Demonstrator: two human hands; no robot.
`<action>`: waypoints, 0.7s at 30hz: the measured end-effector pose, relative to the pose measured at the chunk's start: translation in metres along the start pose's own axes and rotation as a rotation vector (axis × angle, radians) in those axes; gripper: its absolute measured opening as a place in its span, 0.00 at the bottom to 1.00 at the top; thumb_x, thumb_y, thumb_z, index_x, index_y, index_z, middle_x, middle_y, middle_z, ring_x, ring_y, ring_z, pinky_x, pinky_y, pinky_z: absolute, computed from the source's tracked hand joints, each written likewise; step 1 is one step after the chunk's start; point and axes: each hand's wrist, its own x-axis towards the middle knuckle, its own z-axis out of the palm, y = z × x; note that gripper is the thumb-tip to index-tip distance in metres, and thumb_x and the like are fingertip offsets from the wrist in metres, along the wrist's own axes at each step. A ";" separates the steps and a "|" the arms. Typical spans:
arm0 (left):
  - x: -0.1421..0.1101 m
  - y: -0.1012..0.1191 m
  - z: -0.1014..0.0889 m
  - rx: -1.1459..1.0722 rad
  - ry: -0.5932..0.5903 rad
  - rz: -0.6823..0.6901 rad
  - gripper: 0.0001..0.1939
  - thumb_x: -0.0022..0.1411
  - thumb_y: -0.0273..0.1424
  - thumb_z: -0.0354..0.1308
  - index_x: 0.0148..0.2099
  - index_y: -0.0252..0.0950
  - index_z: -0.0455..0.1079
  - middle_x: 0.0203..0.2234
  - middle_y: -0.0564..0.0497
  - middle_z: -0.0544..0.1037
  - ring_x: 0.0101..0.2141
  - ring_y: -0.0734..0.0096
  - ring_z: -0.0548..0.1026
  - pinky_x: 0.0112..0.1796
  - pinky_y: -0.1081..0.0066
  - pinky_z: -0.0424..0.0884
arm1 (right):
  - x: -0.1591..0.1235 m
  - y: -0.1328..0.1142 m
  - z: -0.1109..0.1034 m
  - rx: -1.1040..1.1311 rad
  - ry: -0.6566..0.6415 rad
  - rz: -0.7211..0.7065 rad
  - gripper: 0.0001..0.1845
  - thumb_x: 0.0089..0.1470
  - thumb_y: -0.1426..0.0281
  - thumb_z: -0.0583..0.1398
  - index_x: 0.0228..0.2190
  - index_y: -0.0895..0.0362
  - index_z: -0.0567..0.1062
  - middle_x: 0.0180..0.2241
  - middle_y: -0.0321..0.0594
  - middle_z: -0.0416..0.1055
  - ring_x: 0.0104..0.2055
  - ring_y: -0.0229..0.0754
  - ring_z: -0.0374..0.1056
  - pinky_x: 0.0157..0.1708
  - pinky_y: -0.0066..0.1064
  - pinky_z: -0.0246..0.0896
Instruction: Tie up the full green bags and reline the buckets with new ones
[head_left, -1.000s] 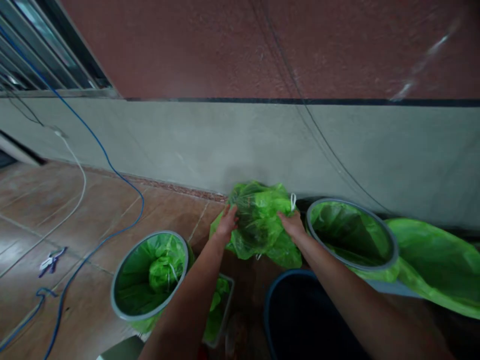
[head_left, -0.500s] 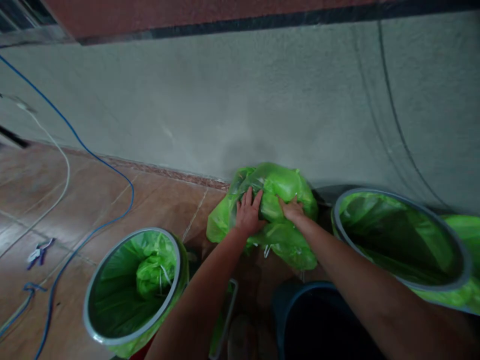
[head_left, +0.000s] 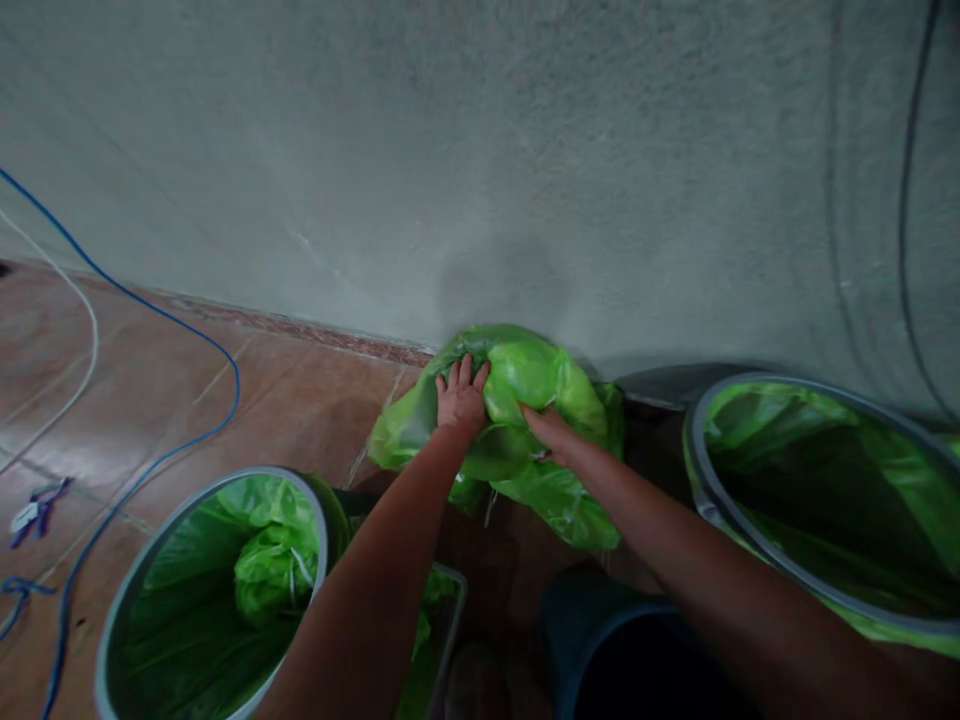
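Observation:
A bulging, see-through green plastic bag (head_left: 540, 375) lies on the floor against the wall, with more green plastic bunched inside it. My left hand (head_left: 461, 400) rests on its left side, fingers spread and holding nothing. On the right part of the bag, my right hand (head_left: 551, 432) has its fingers curled into the plastic; some fingertips are hidden. White drawstring ends hang from the bag's lower edge. To the left stands a round bin (head_left: 324, 520) lined with green plastic, and a tied green bundle (head_left: 274, 580) sits inside it.
Another green-lined bin (head_left: 697, 450) stands at the right. A dark blue bucket (head_left: 570, 640) is near my feet, beside a pale-rimmed container (head_left: 454, 600) holding green plastic. Blue cable (head_left: 236, 380) and white cable (head_left: 94, 340) cross the tiles near a purple-handled tool (head_left: 39, 512).
The view has tilted down and come closer to the floor. Both hands remain on the bag, and the right hand's index finger now reaches straighter across the plastic.

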 end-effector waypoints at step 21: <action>-0.242 0.010 -0.031 -0.729 0.096 -0.815 0.20 0.59 0.29 0.57 0.54 0.34 0.70 0.50 0.41 0.76 0.51 0.57 0.74 0.54 0.62 0.66 | -0.185 -0.008 -0.047 -0.386 -0.089 -0.687 0.20 0.56 0.66 0.54 0.48 0.58 0.73 0.49 0.50 0.71 0.54 0.51 0.65 0.58 0.46 0.57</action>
